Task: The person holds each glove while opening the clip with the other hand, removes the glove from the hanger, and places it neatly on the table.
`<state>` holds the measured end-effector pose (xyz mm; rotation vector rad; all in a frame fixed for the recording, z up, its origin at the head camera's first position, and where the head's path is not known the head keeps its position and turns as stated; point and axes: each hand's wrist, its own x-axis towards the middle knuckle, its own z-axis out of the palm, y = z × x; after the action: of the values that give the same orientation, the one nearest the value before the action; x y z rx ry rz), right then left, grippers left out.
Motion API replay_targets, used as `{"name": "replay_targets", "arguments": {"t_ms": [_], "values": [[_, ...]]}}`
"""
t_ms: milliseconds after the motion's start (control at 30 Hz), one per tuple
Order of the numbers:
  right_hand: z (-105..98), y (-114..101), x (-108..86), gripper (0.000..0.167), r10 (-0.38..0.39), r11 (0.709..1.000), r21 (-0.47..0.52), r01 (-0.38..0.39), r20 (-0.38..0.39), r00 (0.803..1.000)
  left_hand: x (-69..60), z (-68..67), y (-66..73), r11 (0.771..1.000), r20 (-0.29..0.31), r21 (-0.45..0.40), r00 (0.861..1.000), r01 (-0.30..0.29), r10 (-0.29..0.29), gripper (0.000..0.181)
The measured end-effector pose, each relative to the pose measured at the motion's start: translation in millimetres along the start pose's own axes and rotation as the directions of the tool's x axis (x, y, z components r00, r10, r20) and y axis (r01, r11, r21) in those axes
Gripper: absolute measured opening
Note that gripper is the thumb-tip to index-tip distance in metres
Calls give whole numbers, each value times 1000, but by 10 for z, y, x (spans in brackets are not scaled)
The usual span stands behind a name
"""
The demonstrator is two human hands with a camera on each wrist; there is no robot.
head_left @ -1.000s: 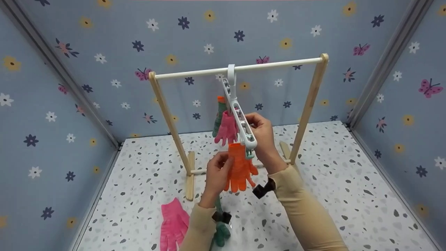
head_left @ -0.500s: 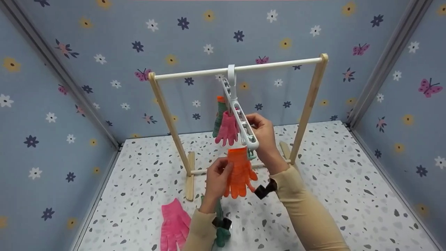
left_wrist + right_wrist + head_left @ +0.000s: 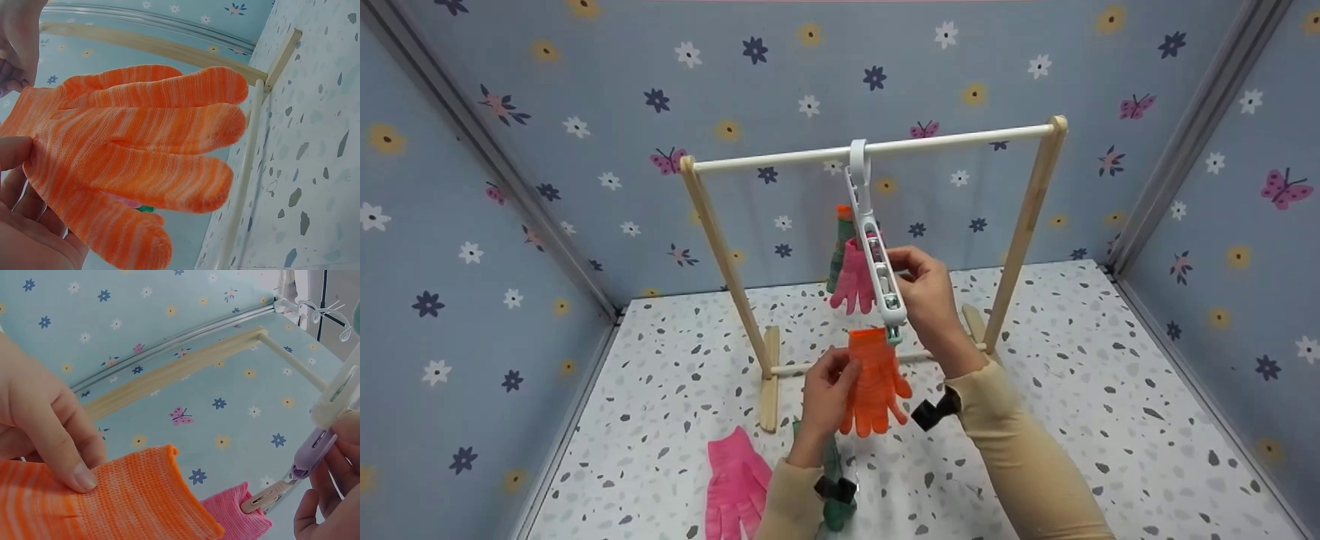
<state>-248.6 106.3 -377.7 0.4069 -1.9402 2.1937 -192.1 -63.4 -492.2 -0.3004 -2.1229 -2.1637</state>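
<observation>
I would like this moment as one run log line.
left hand: holds orange glove; right hand: pinches purple clip, apart from orange glove; hanger: on rail, pink glove clipped; lying below: second pink glove

Pale-blue floral back wall [image 3: 840, 67], plus matching left wall [image 3: 420, 247] and right wall [image 3: 1222, 225]. Print: white, navy and yellow flowers, leafy sprigs, pink butterflies, e.g. large butterfly [image 3: 1286, 190] on the right. Grey metal trim down both back corners: left trim [image 3: 492, 154], right trim [image 3: 1190, 135]. White terrazzo-pattern surface [image 3: 1147, 450] below, grey and dark chips. Top right, right wrist view: knotted white cord [image 3: 318, 312] near thin dark rod [image 3: 322, 292].
</observation>
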Motion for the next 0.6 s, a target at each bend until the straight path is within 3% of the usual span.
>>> {"name": "replay_targets", "arguments": {"t_ms": [233,600], "values": [[-15,5,-10,24,-2,1000,-12,3,22,1000,-30,-17,-47,999,5,16,999,39,-39,21],[-11,12,-14,31,21,1000,19,-21,-4,1000,-90,-10,-145,996,6,11,996,89,-89,22]]}}
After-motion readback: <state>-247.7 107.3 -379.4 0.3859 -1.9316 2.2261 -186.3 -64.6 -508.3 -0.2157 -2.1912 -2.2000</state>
